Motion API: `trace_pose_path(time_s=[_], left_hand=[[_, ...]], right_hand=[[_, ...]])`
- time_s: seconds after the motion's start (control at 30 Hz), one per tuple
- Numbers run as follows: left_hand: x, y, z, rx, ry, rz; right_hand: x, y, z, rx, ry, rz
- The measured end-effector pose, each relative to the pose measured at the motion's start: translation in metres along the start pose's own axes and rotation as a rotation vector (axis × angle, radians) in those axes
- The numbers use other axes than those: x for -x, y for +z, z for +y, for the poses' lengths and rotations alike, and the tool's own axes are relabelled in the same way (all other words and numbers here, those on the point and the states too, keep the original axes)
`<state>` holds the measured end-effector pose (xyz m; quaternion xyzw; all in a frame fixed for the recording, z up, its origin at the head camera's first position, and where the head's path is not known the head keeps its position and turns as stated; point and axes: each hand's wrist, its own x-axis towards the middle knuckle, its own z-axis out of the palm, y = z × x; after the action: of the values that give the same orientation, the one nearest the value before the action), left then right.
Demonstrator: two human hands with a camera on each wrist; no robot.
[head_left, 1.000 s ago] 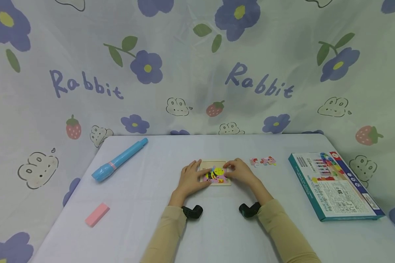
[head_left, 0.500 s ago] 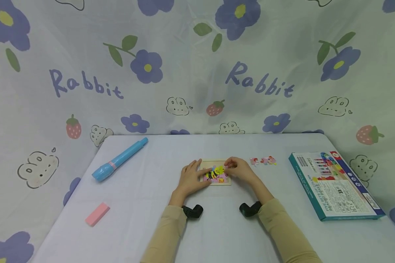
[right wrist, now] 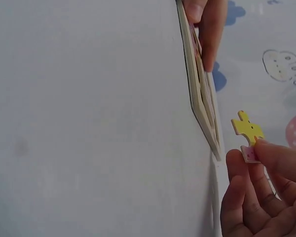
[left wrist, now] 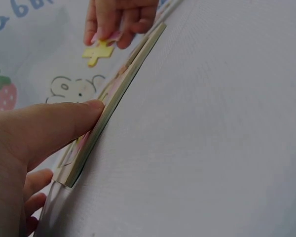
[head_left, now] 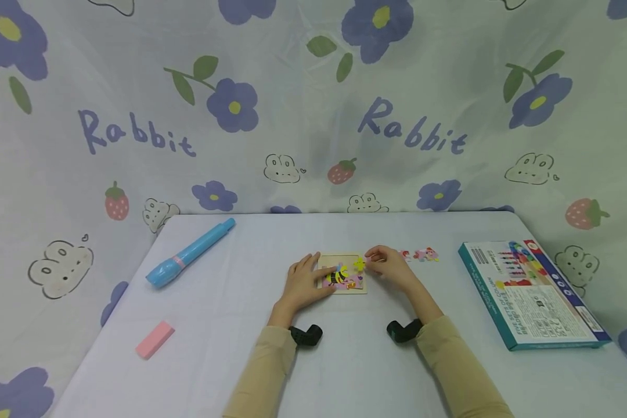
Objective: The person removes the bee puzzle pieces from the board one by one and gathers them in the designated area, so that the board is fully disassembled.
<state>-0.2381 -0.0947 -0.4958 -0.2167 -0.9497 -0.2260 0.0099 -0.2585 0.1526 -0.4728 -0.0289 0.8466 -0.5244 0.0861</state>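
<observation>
A small wooden puzzle tray with a bee picture lies mid-table; its top edge and right part show bare board. My left hand grips the tray's left side, its thumb over the near rim in the left wrist view. Between thumb and fingers my right hand pinches a yellow and pink puzzle piece, raised beside the tray's right edge. The same yellow piece shows clear of the tray in the left wrist view.
Other puzzle pieces lie right of the tray, partly behind my right hand. A boxed set is at the right. A blue pen-shaped object and a pink block lie at the left.
My right hand has lifted the yellow piece out of the bee picture and moved right with it, leaving a gap in the tray. My left hand has stayed in place.
</observation>
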Motion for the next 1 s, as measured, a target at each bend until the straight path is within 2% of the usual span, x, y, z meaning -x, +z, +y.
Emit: trace_pose_path(time_s=[0.23,0.57,0.83,1.0], left_hand=[[-0.001,0.0,0.0,0.003,0.002,-0.003],[-0.001,0.0,-0.002,-0.001,-0.001,-0.004],[-0.001,0.002,-0.002,-0.003,-0.006,-0.01],[-0.002,0.002,-0.001,0.002,-0.008,-0.007]], right_hand=[[0.009,-0.027,0.012,-0.108,0.041,0.037],[0.029,-0.063,0.03,-0.091,0.073,0.131],[0.041,-0.085,0.044,-0.136,0.152,0.255],[0.044,-0.093,0.049,-0.116,0.265,0.328]])
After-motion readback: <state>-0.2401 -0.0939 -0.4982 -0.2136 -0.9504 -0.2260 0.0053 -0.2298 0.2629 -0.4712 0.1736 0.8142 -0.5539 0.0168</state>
